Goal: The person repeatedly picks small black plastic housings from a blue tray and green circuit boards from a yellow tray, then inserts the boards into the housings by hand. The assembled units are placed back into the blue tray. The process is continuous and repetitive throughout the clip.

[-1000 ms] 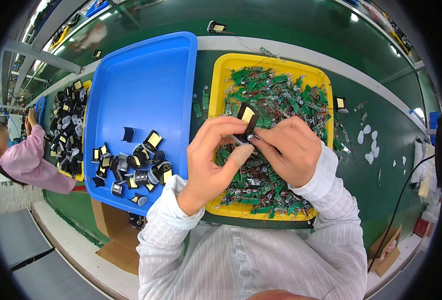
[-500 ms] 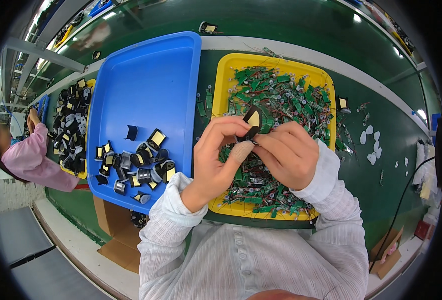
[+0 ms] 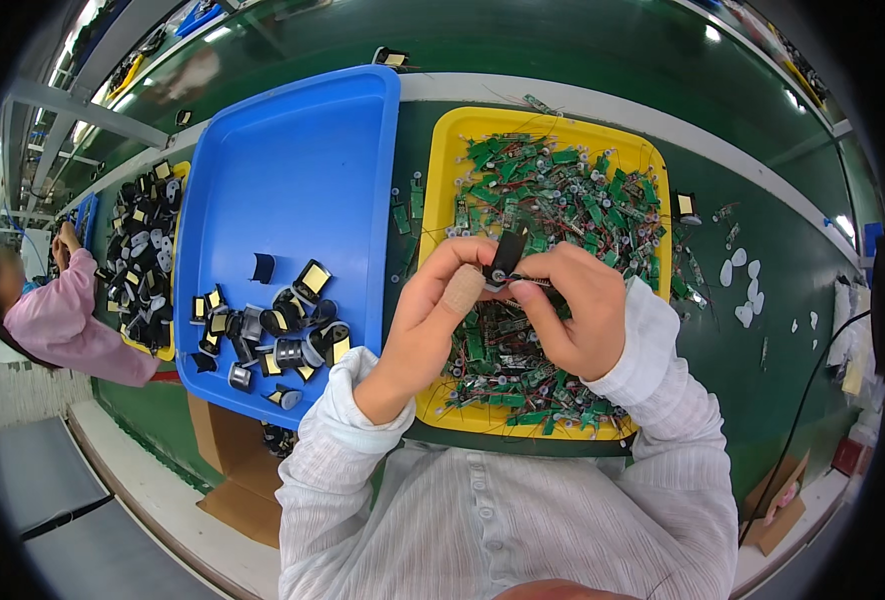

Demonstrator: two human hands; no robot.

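Head view: green surface [image 3: 743, 390] carries a blue tray [image 3: 293, 170] and, to its right, a yellow tray [image 3: 426, 400] of green circuit boards [image 3: 508, 375]. Left hand [image 3: 413, 335] grasps 1 black part [image 3: 511, 250] above the yellow tray; right hand [image 3: 588, 315] bends against its right side, grip unclear.

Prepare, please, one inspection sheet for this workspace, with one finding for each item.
Surface: green worktop.
Things: black part held above the yellow tray of circuit boards; blue tray contains black-and-yellow pieces.
Clutter: loose white pieces right of the yellow tray.
Grips: left grip holds the black part; right grip is close at its right, exact contact hidden.
Cables: black cable at far right.
Surroundings: another person in pink at left; open cardboard box near the blue tray.
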